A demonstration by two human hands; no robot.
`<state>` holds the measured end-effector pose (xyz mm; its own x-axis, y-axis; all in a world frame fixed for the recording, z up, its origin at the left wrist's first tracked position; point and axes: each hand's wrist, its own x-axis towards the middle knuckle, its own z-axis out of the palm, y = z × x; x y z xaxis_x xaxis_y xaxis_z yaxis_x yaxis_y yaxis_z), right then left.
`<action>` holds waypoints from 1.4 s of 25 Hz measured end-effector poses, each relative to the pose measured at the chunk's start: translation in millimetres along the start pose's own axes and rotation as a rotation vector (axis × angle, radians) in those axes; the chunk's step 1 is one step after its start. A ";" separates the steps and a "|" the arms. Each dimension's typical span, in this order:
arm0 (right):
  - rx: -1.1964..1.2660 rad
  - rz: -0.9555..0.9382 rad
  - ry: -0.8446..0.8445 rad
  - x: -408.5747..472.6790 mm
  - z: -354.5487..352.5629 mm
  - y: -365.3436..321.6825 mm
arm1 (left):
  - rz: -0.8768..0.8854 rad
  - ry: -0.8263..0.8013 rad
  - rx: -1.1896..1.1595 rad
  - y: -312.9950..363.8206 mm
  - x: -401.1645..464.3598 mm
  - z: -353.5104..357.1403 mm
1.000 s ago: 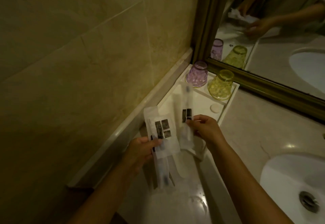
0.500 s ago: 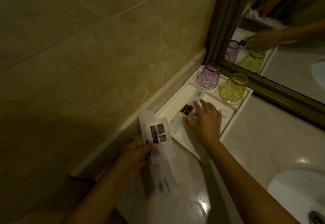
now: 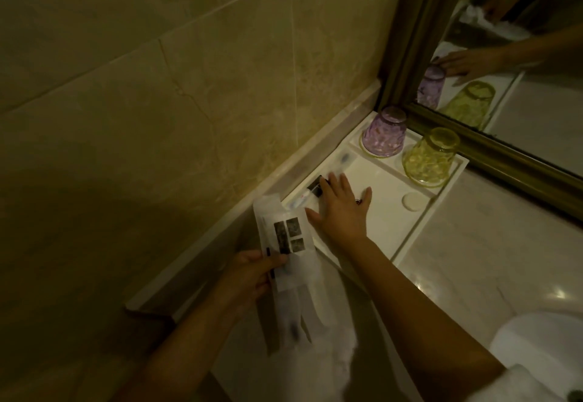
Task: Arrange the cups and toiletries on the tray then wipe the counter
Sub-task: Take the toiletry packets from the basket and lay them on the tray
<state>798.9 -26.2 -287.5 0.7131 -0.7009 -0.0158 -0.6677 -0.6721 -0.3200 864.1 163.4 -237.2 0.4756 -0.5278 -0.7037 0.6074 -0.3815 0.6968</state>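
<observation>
A white tray (image 3: 422, 215) sits in the counter's corner under the mirror. A purple cup (image 3: 383, 132) and a yellow cup (image 3: 430, 157) stand upside down at its far end. A wrapped toothbrush packet (image 3: 310, 192) lies along the tray's left side. My right hand (image 3: 342, 209) rests flat on that packet, fingers spread. My left hand (image 3: 252, 275) holds more white toiletry packets (image 3: 287, 250) with dark labels just off the tray's near left corner. A white cloth (image 3: 334, 348) lies below them on the counter.
A small round white disc (image 3: 413, 201) lies in the tray near its right edge. The marble counter (image 3: 492, 263) extends right to a white sink (image 3: 542, 348). A framed mirror (image 3: 504, 152) stands behind the cups; a tiled wall borders the left.
My right hand has laid one packet down in the tray and slid it to the tray's left side, flattening over it. My left hand keeps its packets.
</observation>
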 end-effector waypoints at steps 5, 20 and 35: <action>0.754 0.045 0.125 -50.2 -39.4 -9.9 | 0.004 -0.023 0.006 1.9 -1.7 10.5; 0.838 0.266 -0.004 -63.4 -115.2 43.3 | -0.022 -0.119 -0.005 -3.2 -4.8 40.1; 0.002 -0.140 0.040 -55.1 -92.3 62.9 | -0.043 -0.063 -0.033 -10.5 -2.0 29.1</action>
<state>697.9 -51.9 -219.3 0.7904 -0.6090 0.0666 -0.5617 -0.7637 -0.3182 838.2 146.4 -239.0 0.4082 -0.5586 -0.7221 0.6477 -0.3802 0.6603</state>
